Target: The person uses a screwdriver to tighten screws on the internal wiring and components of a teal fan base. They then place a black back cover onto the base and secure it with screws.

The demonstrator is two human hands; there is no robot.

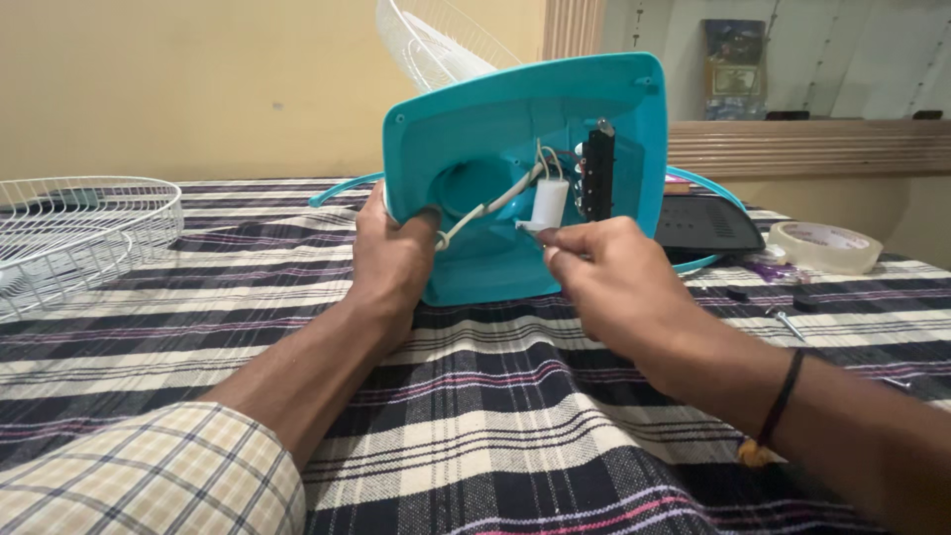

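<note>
A teal plastic fan base (495, 119) stands on edge on a checked cloth, its open underside facing me. My left hand (391, 258) grips its left edge, thumb inside the hollow beside a white cable (490, 206). My right hand (604, 277) pinches the bottom of a small white cylindrical capacitor (550, 201) that hangs on wires inside the base. Next to it sits a black switch block (597, 170) with several wires.
A white wire fan grille (69, 233) lies at the left; another grille (436, 40) stands behind the base. A black panel (708, 223), a roll of clear tape (824, 246) and a screw (788, 319) lie at the right on the checked cloth (495, 436).
</note>
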